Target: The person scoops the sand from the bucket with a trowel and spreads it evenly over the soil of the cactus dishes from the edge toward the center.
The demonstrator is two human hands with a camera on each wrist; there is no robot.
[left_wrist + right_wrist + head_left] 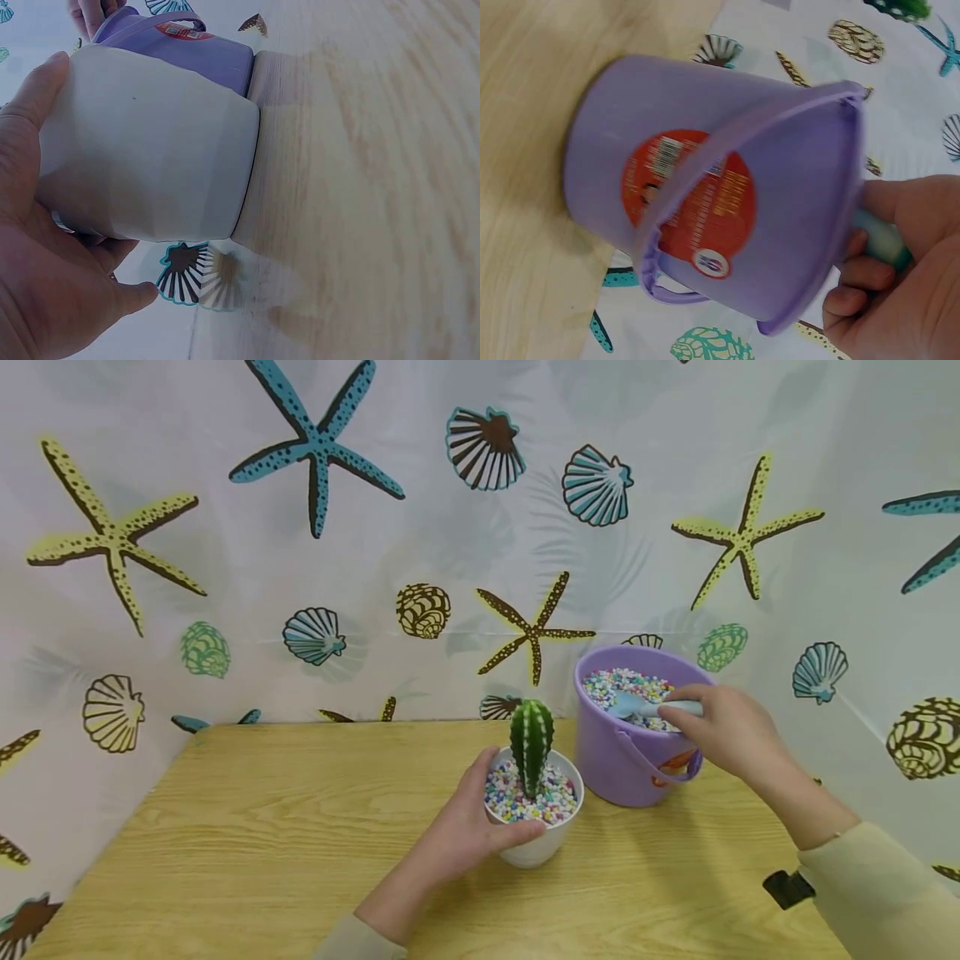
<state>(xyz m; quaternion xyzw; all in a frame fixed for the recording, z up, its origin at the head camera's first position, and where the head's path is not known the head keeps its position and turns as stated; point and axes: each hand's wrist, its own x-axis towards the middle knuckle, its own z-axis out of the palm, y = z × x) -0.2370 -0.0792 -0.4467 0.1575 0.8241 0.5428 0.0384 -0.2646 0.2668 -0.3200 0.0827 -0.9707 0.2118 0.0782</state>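
Counter (262, 827): light wood grain, set into a corner | Backdrop (675, 427): white sheet printed with starfish and shells, hung on both sides | Light: even and diffuse

Head cam overlooks table (300, 843); wrist cams close, share bucket (705, 187).

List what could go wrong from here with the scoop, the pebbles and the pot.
The white pot is already heaped with coloured pebbles, so more may roll onto the table. The scoop, held by the right hand in the purple bucket, might spill on the way. It might also knock the cactus, though the left hand steadies the pot.
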